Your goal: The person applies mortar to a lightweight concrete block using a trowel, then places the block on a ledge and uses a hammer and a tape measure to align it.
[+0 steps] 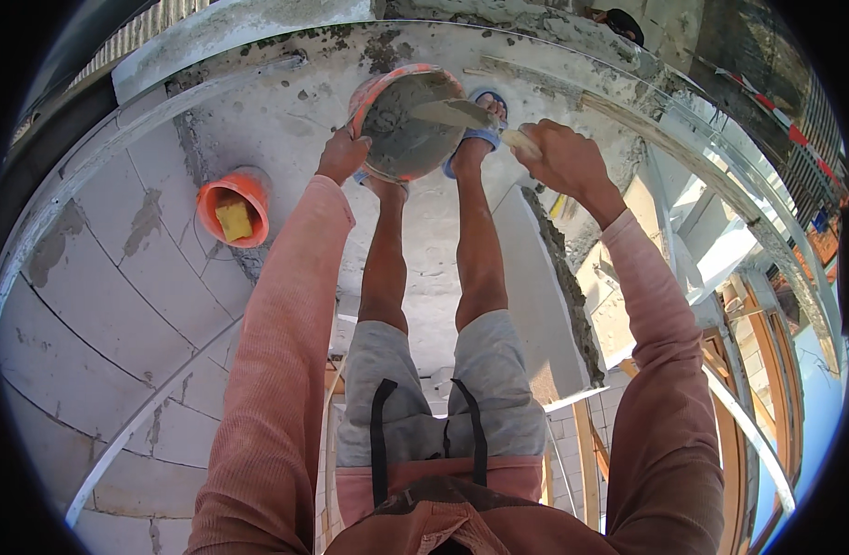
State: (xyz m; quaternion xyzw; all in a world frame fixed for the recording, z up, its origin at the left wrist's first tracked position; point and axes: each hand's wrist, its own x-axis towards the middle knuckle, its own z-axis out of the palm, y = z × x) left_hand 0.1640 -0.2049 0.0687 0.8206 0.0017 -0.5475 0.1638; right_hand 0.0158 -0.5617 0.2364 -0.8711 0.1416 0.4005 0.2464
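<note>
The left arm (281,305) stretched nearly straight to the mortar bucket (401,71), the left hand (344,154) curled at its left rim (thumb nearest the bucket). Right of the bucket, the right hand (565,159) was closed in a firm grip, knuckles toward it, the right forearm (642,273) slanting back from there.

noted large round orange plastic bucket (364,92), smeared grey along rim; mid-grey in wet mortar (396,153). logged pointed trowel blade (452,113) coated grey-beige, with pale cream handle (523,143). recorded small orange plastic bucket (253,190), yellow rectangular block (232,221). saw faded pink ribbed fabric sleeves (281,277), light grey cloth shorts (392,370) with black flat drawstrings (378,435), blue sandals (484,137). also noted pale grey block wall (100,264), patched darker grey; red-and-white striped tape (796,136).
</note>
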